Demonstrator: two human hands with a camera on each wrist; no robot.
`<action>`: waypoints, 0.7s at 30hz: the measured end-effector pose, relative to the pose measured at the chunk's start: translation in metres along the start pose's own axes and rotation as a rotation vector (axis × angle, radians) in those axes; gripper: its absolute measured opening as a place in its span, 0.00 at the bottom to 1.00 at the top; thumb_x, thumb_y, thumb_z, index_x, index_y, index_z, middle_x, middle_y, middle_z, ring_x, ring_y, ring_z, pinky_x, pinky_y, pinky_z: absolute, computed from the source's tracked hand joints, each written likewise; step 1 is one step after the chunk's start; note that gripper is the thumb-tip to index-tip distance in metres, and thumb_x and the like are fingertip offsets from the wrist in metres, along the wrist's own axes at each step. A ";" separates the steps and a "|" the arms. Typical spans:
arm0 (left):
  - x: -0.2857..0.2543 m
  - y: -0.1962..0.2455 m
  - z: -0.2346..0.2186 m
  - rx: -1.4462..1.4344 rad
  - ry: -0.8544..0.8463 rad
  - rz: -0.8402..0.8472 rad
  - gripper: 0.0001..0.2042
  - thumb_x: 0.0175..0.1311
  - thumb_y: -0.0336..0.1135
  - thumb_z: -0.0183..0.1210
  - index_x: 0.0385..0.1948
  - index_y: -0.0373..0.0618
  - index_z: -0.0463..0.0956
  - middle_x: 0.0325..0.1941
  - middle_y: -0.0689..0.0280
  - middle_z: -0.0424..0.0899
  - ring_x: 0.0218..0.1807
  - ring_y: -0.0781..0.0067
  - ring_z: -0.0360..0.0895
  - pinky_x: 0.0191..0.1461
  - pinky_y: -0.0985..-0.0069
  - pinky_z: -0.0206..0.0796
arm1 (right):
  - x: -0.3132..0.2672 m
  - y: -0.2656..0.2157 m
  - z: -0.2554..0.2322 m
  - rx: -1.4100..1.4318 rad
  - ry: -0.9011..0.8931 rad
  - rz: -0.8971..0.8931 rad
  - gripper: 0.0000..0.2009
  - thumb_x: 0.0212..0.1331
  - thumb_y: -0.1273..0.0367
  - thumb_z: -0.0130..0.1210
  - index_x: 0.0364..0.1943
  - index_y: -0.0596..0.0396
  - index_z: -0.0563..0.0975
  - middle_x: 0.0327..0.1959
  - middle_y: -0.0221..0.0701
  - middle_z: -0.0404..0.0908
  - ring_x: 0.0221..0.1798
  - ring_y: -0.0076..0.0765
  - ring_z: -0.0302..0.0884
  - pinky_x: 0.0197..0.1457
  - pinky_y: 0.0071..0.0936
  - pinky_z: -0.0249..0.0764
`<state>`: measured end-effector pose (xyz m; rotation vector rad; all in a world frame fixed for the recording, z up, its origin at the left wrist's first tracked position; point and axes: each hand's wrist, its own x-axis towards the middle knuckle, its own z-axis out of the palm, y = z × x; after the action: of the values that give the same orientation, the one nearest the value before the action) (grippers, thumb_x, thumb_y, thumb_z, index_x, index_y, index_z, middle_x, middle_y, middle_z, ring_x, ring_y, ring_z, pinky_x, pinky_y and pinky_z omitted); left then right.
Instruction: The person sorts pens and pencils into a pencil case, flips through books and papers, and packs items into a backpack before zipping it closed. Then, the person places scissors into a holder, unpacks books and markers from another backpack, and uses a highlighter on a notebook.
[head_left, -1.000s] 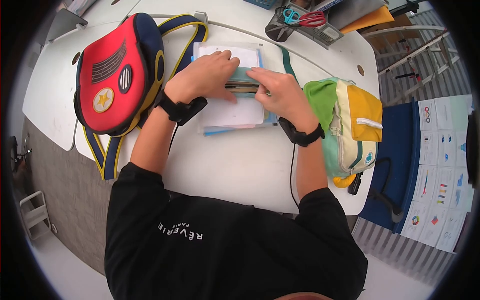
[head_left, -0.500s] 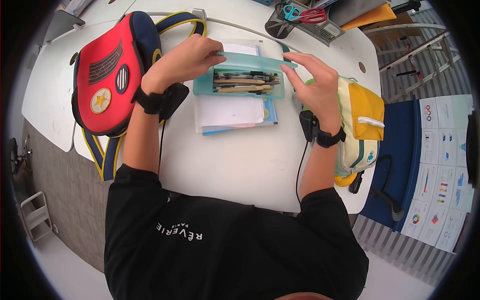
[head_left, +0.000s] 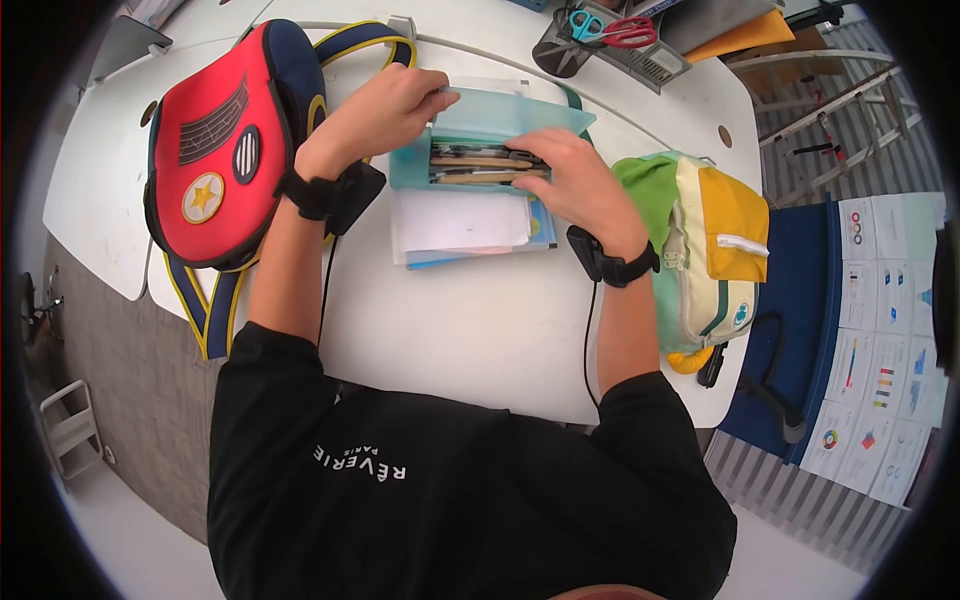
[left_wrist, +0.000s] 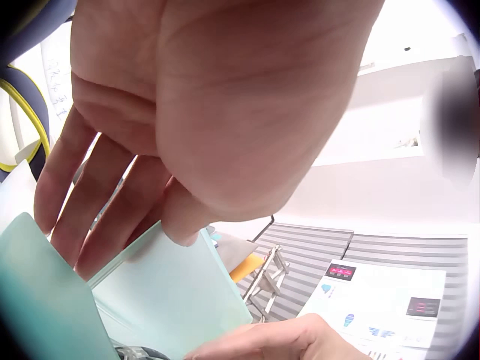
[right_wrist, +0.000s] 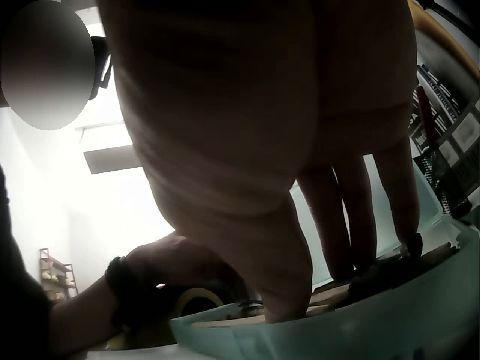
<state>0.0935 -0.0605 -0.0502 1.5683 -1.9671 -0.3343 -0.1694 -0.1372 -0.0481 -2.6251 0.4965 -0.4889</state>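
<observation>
A translucent teal pencil case (head_left: 408, 172) lies with its lid (head_left: 500, 115) raised, and several pens and pencils (head_left: 465, 162) lie inside. My left hand (head_left: 385, 108) pinches the lid near its left end; in the left wrist view the thumb is on one side of the lid (left_wrist: 176, 300) and the fingers on the other. My right hand (head_left: 588, 185) reaches into the case from the right. Its thumb and extended fingertips touch the pens, spread apart, in the right wrist view. Under the case is a stack of papers in clear and blue sleeves (head_left: 465, 222).
A red and navy backpack (head_left: 205, 150) stands on the left of the white table (head_left: 450, 330). To the right lies a green, cream and yellow backpack (head_left: 735, 215). At the back right, a desk organizer (head_left: 660, 65) and a mesh cup hold scissors (head_left: 625, 32).
The pencil case lid has gone from lowered to raised, showing the pens. My left hand moved up and left with the lid's edge; my right hand let go of the lid and came down into the case.
</observation>
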 end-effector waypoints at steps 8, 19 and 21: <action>0.001 0.001 0.002 -0.056 0.014 -0.017 0.13 0.72 0.34 0.53 0.31 0.31 0.75 0.22 0.52 0.79 0.27 0.54 0.80 0.34 0.66 0.71 | 0.000 0.000 -0.002 -0.060 -0.087 0.084 0.23 0.47 0.71 0.68 0.51 0.61 0.79 0.48 0.42 0.80 0.53 0.51 0.76 0.58 0.37 0.72; 0.000 0.004 0.000 -0.051 -0.010 -0.026 0.12 0.71 0.34 0.52 0.32 0.32 0.75 0.22 0.51 0.80 0.27 0.53 0.79 0.34 0.65 0.70 | -0.002 -0.004 -0.003 -0.050 -0.186 0.144 0.21 0.52 0.71 0.66 0.51 0.60 0.78 0.47 0.38 0.77 0.52 0.47 0.76 0.57 0.35 0.73; 0.000 0.003 0.001 -0.010 -0.009 0.011 0.12 0.72 0.34 0.52 0.32 0.32 0.74 0.22 0.51 0.79 0.27 0.51 0.78 0.34 0.64 0.69 | -0.001 -0.004 -0.003 -0.046 -0.169 0.124 0.20 0.52 0.71 0.66 0.51 0.60 0.78 0.48 0.38 0.77 0.52 0.47 0.76 0.57 0.35 0.73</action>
<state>0.0910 -0.0595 -0.0492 1.5512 -1.9777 -0.3473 -0.1707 -0.1342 -0.0446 -2.6299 0.6166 -0.2170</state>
